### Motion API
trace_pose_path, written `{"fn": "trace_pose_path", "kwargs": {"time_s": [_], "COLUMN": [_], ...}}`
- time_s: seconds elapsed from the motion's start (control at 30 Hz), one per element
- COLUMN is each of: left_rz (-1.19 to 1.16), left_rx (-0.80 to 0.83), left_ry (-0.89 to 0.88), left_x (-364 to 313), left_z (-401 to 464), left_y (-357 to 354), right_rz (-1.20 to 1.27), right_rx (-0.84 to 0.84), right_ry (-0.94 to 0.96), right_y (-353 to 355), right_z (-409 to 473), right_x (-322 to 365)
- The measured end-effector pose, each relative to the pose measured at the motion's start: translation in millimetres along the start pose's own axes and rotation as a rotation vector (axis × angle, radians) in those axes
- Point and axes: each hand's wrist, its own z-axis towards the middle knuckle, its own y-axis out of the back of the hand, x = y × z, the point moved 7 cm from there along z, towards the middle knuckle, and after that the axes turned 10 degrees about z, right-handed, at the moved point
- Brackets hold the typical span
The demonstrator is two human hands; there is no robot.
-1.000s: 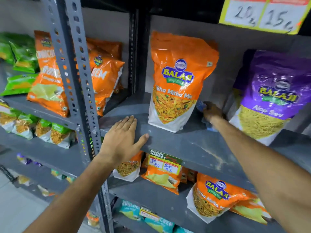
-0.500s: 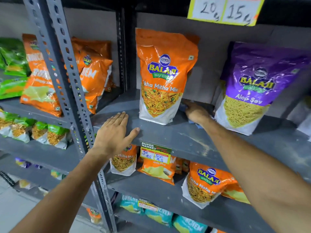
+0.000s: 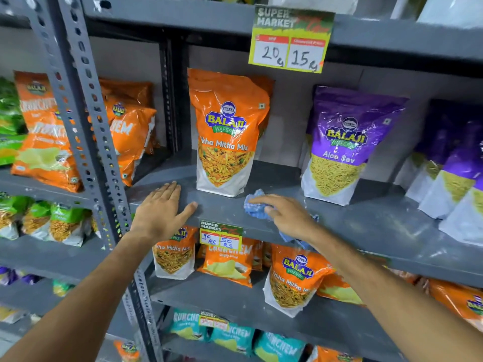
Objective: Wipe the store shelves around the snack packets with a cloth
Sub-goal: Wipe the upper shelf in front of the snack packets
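Note:
A grey metal shelf (image 3: 366,220) carries an upright orange snack packet (image 3: 227,131) in the middle and a purple snack packet (image 3: 342,145) to its right. My right hand (image 3: 287,215) presses a crumpled blue cloth (image 3: 254,205) onto the shelf near its front edge, just right of the orange packet's base. The cloth's tail hangs over the shelf edge under my wrist. My left hand (image 3: 162,210) lies flat and open on the shelf's left front corner, thumb spread, left of the orange packet.
A perforated grey upright (image 3: 86,121) stands left of my left hand. More purple packets (image 3: 454,163) stand at the far right. Price tags (image 3: 290,40) hang from the shelf edges. Orange and teal packets (image 3: 227,262) fill the lower shelves, orange and green ones the left rack.
My right hand has pulled the cloth from behind the orange packet forward to the shelf's front edge. The left hand has stayed flat on the shelf. The view has tilted upward.

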Motion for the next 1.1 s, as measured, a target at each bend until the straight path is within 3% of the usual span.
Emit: {"fn": "trace_pose_path", "kwargs": {"time_s": [0.1, 0.17, 0.27, 0.47, 0.57, 0.63, 0.7, 0.73, 0.83, 1.1], "left_rz": [0.002, 0.003, 0.000, 0.001, 0.000, 0.005, 0.007, 0.004, 0.005, -0.001], "left_rx": [-0.007, -0.002, -0.008, -0.020, -0.016, -0.024, -0.028, -0.026, -0.027, -0.033], "left_ry": [0.002, -0.004, -0.007, -0.021, -0.017, -0.014, -0.013, -0.014, -0.019, -0.026], "left_x": [0, 0, 0, 1, 0, 1, 2, 2, 3, 4], "left_z": [1, 2, 2, 2, 3, 3, 4, 3, 4, 4], "left_y": [-1, -2, -2, -3, -4, -4, -5, -6, -7, -7], "right_rz": [0.214, 0.101, -0.104, -0.117, 0.164, 0.285, 0.155, 0.048, -0.204, -0.230], "right_rx": [-0.071, -0.136, -0.073, -0.011, 0.049, -0.107, -0.299, -0.317, -0.198, -0.177], "right_ry": [-0.011, -0.133, -0.217, 0.007, 0.094, 0.025, -0.077, -0.134, -0.260, -0.164], "right_y": [22, 29, 9, -18, -14, 7, 28, 31, 19, -35], "right_z": [-7, 3, 12, -18, -42, -49, -47, -43, -24, -10], "right_x": [-4, -18, -9, 45, 52, 39, 16, 6, -4, 61]}}
